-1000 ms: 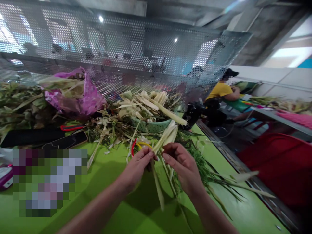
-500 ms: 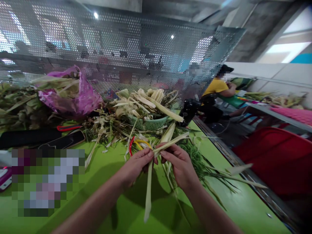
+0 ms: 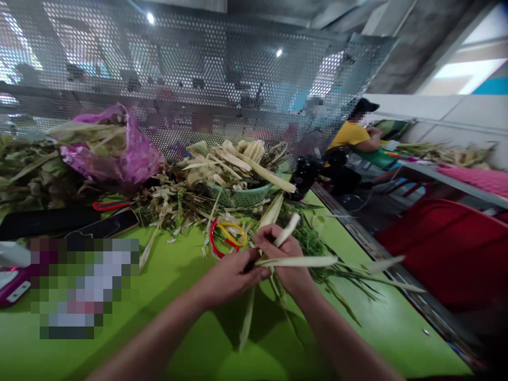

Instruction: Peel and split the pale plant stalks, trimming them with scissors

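Note:
My left hand (image 3: 234, 275) pinches a pale corn husk strip (image 3: 305, 261) that points out to the right across my other wrist. Close against it, my right hand (image 3: 283, 254) is closed on husk as well, and a short pale end (image 3: 289, 228) sticks up from behind its fingers. More thin husk strips hang below the hands over the green table. Where the strips cross is hidden by my fingers. Just beyond my left hand lie scissors with red and yellow loop handles (image 3: 232, 235); their blades cannot be made out.
A green basket (image 3: 240, 197) heaped with dry husks stands at the back, beside a pink plastic bag (image 3: 135, 153) of husks. Green stalks (image 3: 317, 243) lie right of my hands. A phone (image 3: 107, 225) and a red-edged cutter (image 3: 113, 205) lie left. A person in yellow (image 3: 351, 136) sits far right.
The strip that hung down from my left hand now points right across my right wrist. My left hand has moved slightly right and down, uncovering more of the red and yellow handles.

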Demonstrator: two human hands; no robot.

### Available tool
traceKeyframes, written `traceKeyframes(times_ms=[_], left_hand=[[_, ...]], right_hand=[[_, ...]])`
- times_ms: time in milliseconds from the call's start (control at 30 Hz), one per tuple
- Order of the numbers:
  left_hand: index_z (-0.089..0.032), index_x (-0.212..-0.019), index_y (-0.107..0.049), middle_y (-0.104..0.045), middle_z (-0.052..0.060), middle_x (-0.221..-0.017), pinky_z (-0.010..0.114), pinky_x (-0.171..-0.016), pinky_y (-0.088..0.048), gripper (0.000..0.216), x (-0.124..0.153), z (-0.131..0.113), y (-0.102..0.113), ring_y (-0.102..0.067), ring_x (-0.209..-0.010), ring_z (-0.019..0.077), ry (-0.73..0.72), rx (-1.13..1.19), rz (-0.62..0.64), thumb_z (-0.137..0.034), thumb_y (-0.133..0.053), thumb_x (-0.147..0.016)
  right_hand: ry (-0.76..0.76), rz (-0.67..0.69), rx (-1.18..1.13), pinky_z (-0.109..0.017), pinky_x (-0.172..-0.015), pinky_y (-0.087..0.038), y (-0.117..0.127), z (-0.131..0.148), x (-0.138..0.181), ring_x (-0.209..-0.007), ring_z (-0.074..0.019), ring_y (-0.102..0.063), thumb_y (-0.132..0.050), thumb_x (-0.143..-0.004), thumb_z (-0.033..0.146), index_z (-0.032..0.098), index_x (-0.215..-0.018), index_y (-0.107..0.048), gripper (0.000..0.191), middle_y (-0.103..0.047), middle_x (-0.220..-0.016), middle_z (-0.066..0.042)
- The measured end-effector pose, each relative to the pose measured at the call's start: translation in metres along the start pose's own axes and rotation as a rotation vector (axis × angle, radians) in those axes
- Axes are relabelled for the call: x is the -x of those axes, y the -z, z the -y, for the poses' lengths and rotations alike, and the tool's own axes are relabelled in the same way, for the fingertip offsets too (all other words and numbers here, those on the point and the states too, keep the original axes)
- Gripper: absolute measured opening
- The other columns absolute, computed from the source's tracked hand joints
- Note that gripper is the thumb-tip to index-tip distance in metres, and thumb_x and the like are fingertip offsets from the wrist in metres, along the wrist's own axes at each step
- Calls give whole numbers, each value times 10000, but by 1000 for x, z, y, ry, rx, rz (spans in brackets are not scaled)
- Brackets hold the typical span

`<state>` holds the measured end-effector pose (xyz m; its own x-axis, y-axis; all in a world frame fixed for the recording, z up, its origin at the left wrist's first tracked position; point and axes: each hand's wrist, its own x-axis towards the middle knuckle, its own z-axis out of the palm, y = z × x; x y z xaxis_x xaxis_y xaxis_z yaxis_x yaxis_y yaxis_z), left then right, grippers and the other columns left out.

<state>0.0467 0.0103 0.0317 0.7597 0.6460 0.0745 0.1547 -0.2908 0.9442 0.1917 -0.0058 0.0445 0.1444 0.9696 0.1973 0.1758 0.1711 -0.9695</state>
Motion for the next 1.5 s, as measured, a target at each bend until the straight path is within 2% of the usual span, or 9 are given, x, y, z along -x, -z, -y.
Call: traceKeyframes(times_ms=[133, 267, 500, 633, 767, 867, 1067, 1300, 1500], left_hand=[[-168, -917, -574, -577, 17, -785, 242, -590, -345, 271, 3, -3, -6, -484, -675, 142, 24, -126, 37, -418, -529, -825], [-170, -780, -578, -477, -23, -647, 231, -535, -285, 236, 6, -5, -9, -398, -587, 111, 41, 2, 14, -406, -588, -776], [-174, -544, -456, -404, -20, -560, 259, -582, -295, 432, -1, -3, -1, -356, -566, 115, 161, 480, -451, -469, -426, -857], [-168, -690, -546, -479, -14, -617, 253, -586, -335, 390, -5, 5, 9, -418, -581, 116, 214, 683, -620, -520, -457, -833], [-172, -770, -557, -490, -21, -651, 236, -584, -358, 389, -6, 10, 12, -439, -596, 107, 196, 744, -715, -548, -471, -823], [-175, -812, -571, -491, -21, -658, 223, -570, -356, 375, -6, 11, 12, -443, -594, 102, 162, 773, -686, -532, -460, -837], [-153, -770, -630, -453, -15, -613, 220, -537, -295, 316, -7, 12, 21, -373, -573, 95, 92, 631, -651, -429, -495, -846], [-169, -645, -559, -433, -29, -555, 237, -522, -268, 246, -5, 10, 28, -370, -539, 95, 166, 510, -510, -370, -571, -788], [-154, -731, -560, -469, -31, -570, 228, -521, -302, 266, -4, 14, 28, -393, -529, 85, 131, 508, -451, -410, -587, -797]], right_hand=[[-18, 59, 63, -261, -631, -441, -6, -6, -4, -695, -147, -534, -624, -782, 357, 187, -848, -653, 185, -614, -785, -20], [-104, 194, -37, -239, -553, -402, -7, -7, -7, -612, -122, -502, -541, -842, 424, 172, -870, -684, 291, -600, -747, -17], [-139, 128, -110, -248, -581, -401, -2, -9, -7, -605, -127, -515, -501, -867, 488, 166, -852, -682, 370, -605, -672, -7], [-131, 205, -124, -256, -569, -389, -2, -4, -3, -598, -127, -498, -497, -869, 507, 152, -850, -649, 387, -617, -711, -29], [-139, 359, -90, -239, -574, -373, -11, -1, 2, -626, -123, -492, -689, -746, 432, 170, -782, -619, 274, -587, -695, 3], [-129, 348, -14, -237, -572, -368, -14, -3, 3, -617, -121, -486, -744, -688, 381, 173, -744, -615, 251, -572, -669, 20], [-25, 131, 154, -267, -604, -400, 5, -5, -6, -657, -148, -518, -659, -771, 354, 184, -811, -648, 175, -591, -702, -2], [445, -35, 539, -360, -777, -439, 19, -2, -12, -836, -217, -571, -626, -816, 276, 223, -820, -663, 65, -633, -851, -51], [634, -190, 900, -391, -838, -354, 16, 4, -4, -891, -231, -549, -634, -818, 233, 239, -811, -684, 51, -668, -895, -42]])
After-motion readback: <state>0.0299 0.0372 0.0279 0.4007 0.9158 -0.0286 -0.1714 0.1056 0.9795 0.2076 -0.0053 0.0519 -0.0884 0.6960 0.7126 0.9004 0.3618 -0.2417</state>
